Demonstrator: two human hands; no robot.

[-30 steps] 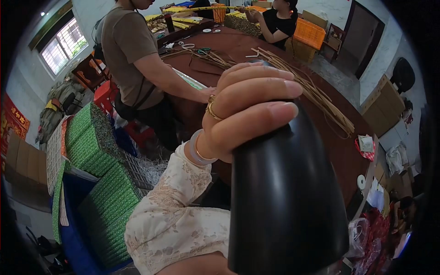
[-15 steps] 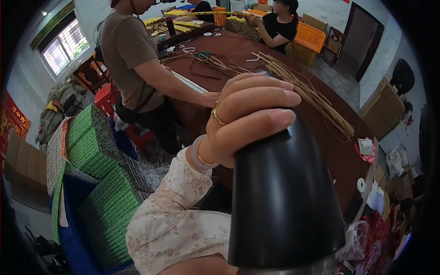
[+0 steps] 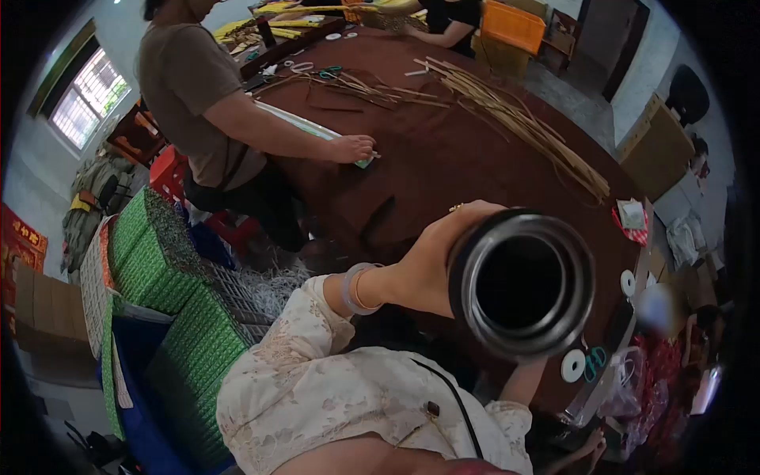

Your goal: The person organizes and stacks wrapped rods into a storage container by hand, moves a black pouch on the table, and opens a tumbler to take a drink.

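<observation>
In my left hand (image 3: 439,253) is a black vacuum flask (image 3: 582,273), my fingers wrapped round its far side and mostly hidden. Its steel-rimmed mouth has no lid and faces me; the inside looks dark. Two bangles circle my left wrist below a cream lace sleeve. My right forearm (image 3: 524,383) shows just under the flask, while the right hand itself is hidden behind it. Beneath both arms lies the dark red-brown tabletop (image 3: 427,178).
A co-worker (image 3: 194,95) at the left presses a hand on a pale strip (image 3: 297,123). Long brown strips (image 3: 526,127) lie across the table. White rolls (image 3: 572,366) and teal-handled scissors (image 3: 595,362) sit near the right edge. Green patterned boxes (image 3: 190,356) are stacked at left.
The flask has come down from a raised tilt close to my face, its open mouth now in sight. My left hand has lowered with it, and my right forearm has come into view.
</observation>
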